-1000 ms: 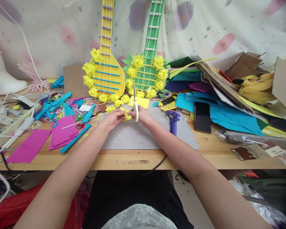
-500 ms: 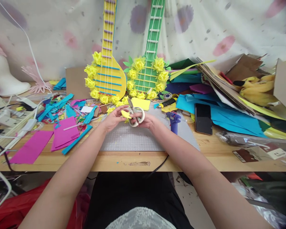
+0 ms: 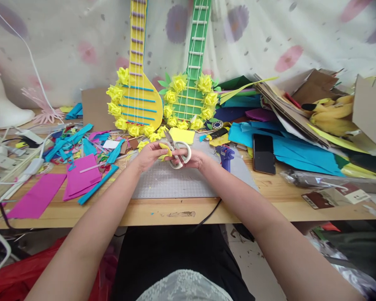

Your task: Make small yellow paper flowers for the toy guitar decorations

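Between the fingers of my left hand (image 3: 150,156) is a small piece of yellow paper (image 3: 166,149), bent into a curve. My right hand (image 3: 192,159) is closed on a pair of scissors (image 3: 182,152) with white handles, the blades pointing up and away to the left. Both hands meet over the grey cutting mat (image 3: 172,184), their fingertips close together or touching. Just beyond them lies a yellow paper sheet (image 3: 181,135). Behind stand a yellow paper-covered lute shape (image 3: 141,103) and a green one (image 3: 188,102), each edged with yellow paper flowers.
A blue glue gun (image 3: 226,156) and a black phone (image 3: 263,153) lie to the right, before blue paper (image 3: 307,155) and stacked cardboard (image 3: 288,106). On the left are magenta sheets (image 3: 39,195), coloured scraps (image 3: 72,142), white cables and a power strip (image 3: 31,172).
The fingers of my left hand have closed in further on the yellow paper piece, which has turned more upright and curved. The whole view has shifted slightly; the scissors stay in my right hand.
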Demonstrator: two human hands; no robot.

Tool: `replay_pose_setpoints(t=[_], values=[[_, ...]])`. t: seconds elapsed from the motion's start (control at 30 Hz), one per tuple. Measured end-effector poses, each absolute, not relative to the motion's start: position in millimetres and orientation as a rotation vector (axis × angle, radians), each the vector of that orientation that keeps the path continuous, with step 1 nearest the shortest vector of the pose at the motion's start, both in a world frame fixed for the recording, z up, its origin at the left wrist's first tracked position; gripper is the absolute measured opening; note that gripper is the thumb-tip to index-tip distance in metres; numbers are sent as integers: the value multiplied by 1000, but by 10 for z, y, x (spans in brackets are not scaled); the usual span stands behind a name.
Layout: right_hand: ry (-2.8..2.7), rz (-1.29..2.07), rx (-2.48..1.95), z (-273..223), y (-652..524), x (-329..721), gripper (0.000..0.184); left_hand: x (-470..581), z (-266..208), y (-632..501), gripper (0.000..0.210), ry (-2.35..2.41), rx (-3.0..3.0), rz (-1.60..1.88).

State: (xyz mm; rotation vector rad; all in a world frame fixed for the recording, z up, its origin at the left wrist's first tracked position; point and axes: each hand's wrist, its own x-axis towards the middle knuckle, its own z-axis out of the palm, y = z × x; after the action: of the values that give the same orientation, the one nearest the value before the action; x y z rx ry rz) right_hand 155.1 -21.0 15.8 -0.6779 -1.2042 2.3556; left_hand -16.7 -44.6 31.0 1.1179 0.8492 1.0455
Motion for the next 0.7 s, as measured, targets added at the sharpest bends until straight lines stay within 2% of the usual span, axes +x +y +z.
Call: replay_pose_setpoints(t=[0.2,0.33,0.47,0.7], values=[[-1430,1674,-949,190,-234,1623,33,-127,277,-395,17,1065,833,1126],[-1482,1441,-1078,222,-256,1526,43,-105,257,-379,20,1136,796,1080],[-1431,1343,-1180,182,-241,1415,44,-103,248,-386,24,1152,775,1066],[-1434,1374,-1172,125,-250,1422,48,-84,231,-412,18,1133,761,1170]])
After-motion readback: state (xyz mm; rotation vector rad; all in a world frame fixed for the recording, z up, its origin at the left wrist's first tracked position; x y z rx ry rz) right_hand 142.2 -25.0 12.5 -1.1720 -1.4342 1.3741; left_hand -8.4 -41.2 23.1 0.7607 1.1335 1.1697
